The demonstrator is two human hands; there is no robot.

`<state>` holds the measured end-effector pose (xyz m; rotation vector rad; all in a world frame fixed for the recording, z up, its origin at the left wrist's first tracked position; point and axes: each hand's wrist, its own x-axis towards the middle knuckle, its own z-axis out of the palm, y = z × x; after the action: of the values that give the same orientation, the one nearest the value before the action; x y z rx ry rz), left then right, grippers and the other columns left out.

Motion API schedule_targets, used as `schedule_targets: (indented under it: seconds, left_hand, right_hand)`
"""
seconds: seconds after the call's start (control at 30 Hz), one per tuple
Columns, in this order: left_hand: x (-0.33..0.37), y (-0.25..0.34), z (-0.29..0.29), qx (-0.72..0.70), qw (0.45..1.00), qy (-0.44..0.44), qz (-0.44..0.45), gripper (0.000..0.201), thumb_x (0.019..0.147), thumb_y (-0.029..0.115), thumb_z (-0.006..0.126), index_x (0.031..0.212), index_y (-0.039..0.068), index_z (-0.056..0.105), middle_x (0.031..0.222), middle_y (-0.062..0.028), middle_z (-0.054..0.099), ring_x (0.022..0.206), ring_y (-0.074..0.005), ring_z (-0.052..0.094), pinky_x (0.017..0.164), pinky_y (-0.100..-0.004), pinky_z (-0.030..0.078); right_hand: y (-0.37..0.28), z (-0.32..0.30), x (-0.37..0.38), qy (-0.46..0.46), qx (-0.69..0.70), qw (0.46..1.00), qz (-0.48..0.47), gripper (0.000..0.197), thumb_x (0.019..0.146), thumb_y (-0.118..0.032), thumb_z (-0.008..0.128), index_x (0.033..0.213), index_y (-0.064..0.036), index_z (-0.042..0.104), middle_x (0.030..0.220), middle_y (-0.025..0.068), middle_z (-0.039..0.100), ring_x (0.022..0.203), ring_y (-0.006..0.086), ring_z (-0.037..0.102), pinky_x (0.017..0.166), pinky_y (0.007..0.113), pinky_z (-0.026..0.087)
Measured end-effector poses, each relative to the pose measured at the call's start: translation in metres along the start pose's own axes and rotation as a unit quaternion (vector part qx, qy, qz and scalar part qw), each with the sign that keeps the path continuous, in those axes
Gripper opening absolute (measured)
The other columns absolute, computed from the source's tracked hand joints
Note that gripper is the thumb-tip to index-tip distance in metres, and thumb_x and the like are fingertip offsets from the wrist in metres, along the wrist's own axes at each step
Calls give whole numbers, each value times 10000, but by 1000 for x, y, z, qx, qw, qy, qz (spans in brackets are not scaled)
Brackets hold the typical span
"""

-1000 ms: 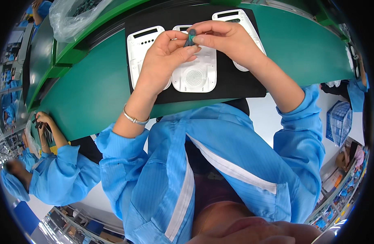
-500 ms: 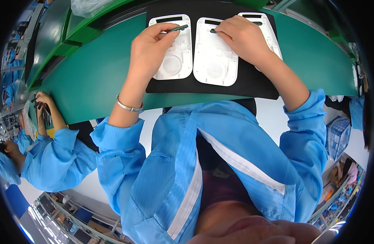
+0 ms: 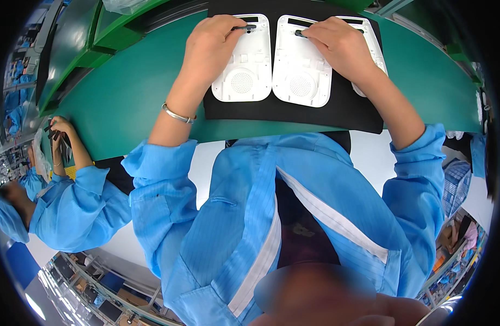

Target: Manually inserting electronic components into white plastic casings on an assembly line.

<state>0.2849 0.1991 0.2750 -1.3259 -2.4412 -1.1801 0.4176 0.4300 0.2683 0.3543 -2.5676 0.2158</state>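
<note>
Near the frame's top centre, the left hand (image 3: 210, 43) pinches a dark strip (image 3: 249, 27) at the left white panel (image 3: 243, 58) — the right hand (image 3: 345, 46), a dark piece (image 3: 299, 33) at the middle panel (image 3: 301, 62).

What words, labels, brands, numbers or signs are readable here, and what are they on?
None can be read.
White shells: no lettering I can make out.
Dark part at the left hand: too small to tell.
Dark shirt: faint mark, too blurred.
Background goods: too small.
</note>
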Motion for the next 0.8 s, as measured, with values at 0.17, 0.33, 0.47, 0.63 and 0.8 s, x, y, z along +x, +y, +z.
schedule_targets:
  seconds: [0.17, 0.33, 0.47, 0.63, 0.8]
  left_hand:
    - [3, -18, 3, 103, 980, -4, 171, 104, 767, 109, 649, 859, 73, 684, 910, -41, 663, 828, -232, 601, 753, -359, 446]
    - [0, -25, -3, 124, 974, -2, 190, 148, 743, 93, 654, 885, 76, 691, 896, -51, 658, 853, -233, 592, 750, -344, 443]
    - [1, -19, -1, 189, 958, -8, 217, 220, 688, 47, 639, 902, 66, 689, 878, -60, 644, 861, -225, 580, 748, -327, 438]
    - [1, -13, -9, 217, 950, -24, 225, 255, 665, 23, 604, 904, 57, 686, 855, -57, 633, 837, -216, 571, 728, -328, 436]
    - [-4, -2, -1, 230, 955, -28, 183, 257, 661, 11, 593, 897, 58, 685, 840, -52, 628, 817, -220, 564, 729, -337, 424]
  right_hand:
    - [5, 0, -2, -17, 2, 1000, -12, 156, 767, -55, 645, 916, -30, 682, 896, 87, 668, 814, 220, 623, 699, 293, 523]
    - [1, 0, -2, -2, 34, 999, -7, 160, 774, -53, 642, 928, -26, 680, 910, 92, 669, 821, 232, 621, 703, 297, 521]
    - [-1, 0, -1, -8, 32, 999, 21, 187, 750, -34, 648, 933, -25, 680, 914, 93, 670, 826, 234, 619, 707, 298, 519]
    - [-2, 0, -2, 6, 11, 1000, -9, 210, 717, -12, 651, 925, -25, 678, 923, 87, 666, 822, 230, 611, 707, 295, 516]
    - [-5, 1, 3, -20, -15, 1000, -13, 217, 723, -23, 644, 939, -29, 663, 969, 81, 646, 871, 240, 583, 746, 314, 498]
